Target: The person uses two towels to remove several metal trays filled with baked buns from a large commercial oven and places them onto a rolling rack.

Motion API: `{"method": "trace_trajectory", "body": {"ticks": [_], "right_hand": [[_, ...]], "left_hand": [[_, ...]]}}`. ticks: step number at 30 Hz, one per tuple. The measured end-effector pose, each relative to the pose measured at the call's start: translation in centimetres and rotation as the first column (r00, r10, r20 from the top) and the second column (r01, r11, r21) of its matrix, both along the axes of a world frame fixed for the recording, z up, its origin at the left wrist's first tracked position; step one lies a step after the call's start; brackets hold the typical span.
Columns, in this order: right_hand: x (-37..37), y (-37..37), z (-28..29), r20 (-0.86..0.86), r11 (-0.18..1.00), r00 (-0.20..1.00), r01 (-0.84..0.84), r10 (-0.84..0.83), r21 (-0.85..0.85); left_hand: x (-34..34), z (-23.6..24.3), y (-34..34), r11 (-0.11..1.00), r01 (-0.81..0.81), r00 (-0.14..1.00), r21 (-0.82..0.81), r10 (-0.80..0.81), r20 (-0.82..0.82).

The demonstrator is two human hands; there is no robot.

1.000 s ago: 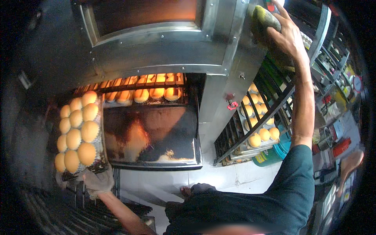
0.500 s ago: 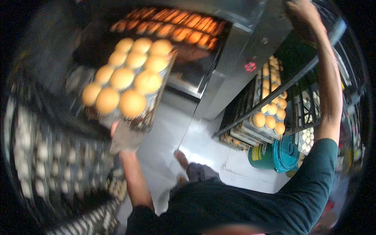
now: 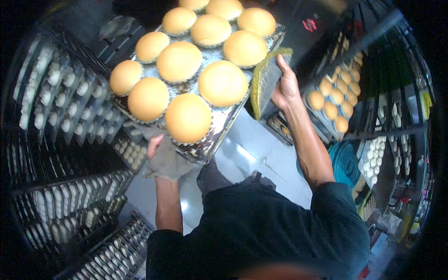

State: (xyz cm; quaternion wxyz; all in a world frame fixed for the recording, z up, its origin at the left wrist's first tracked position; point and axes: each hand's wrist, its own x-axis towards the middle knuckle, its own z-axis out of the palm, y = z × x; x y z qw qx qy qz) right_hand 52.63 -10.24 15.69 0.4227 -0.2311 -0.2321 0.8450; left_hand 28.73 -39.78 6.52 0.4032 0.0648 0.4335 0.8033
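In the head view, a metal baking tray [image 3: 221, 123] loaded with golden baked buns [image 3: 188, 117] is carried in the air in front of the person's chest, tilted so that its near corner hangs lowest. The left hand [image 3: 156, 149] sits under that near left corner, closed on the tray edge through a grey cloth [image 3: 169, 161]; only a thumb and part of the palm show, so how firmly the fingers wrap below cannot be told. The right hand [image 3: 285, 86] is clamped on the right edge through a yellow-green oven pad [image 3: 267, 79], fingers folded over the pad. The main risk, as I judge it, is the tilt: the buns sit loose in paper cups, and the nearest ones could slide toward the low corner and over the rim onto the pale floor [image 3: 254, 154]. The cloth at the left looks thin and bunched, so heat could reach the skin and force a sudden release; a slipping pad on the right would do the same. Racks of unbaked dough pieces [image 3: 70, 107] stand close on the left and a rack of baked buns [image 3: 333, 105] close on the right, so a swinging corner could strike either one.
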Motion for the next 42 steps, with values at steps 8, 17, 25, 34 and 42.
{"method": "trace_trajectory", "body": {"ticks": [8, 17, 25, 34, 42], "right_hand": [[14.7, -10.0, -5.2, 0.162, 0.996, 0.986, -0.019, 0.033, -0.085], [31.3, -16.7, -8.7, 0.271, 0.962, 0.941, 0.245, -0.205, -0.123], [43.3, -16.6, -12.4, 0.394, 0.904, 0.852, 0.416, -0.346, -0.105], [48.0, -8.8, -14.5, 0.382, 0.932, 0.892, 0.322, -0.24, -0.168], [54.8, -10.6, -14.8, 0.396, 0.91, 0.899, 0.312, -0.188, -0.275]], "left_hand": [[12.1, -3.8, -14.5, 0.98, 0.048, 0.986, -0.193, -0.077, -0.145], [26.0, -4.0, -12.2, 0.9, 0.432, 0.878, -0.048, -0.408, 0.25], [35.0, -5.7, -6.6, 0.784, 0.606, 0.788, -0.134, -0.569, 0.233], [39.4, -8.5, -3.0, 0.703, 0.703, 0.707, -0.112, -0.673, 0.216], [44.1, -9.5, 0.8, 0.565, 0.724, 0.673, -0.396, -0.706, 0.222]]}}
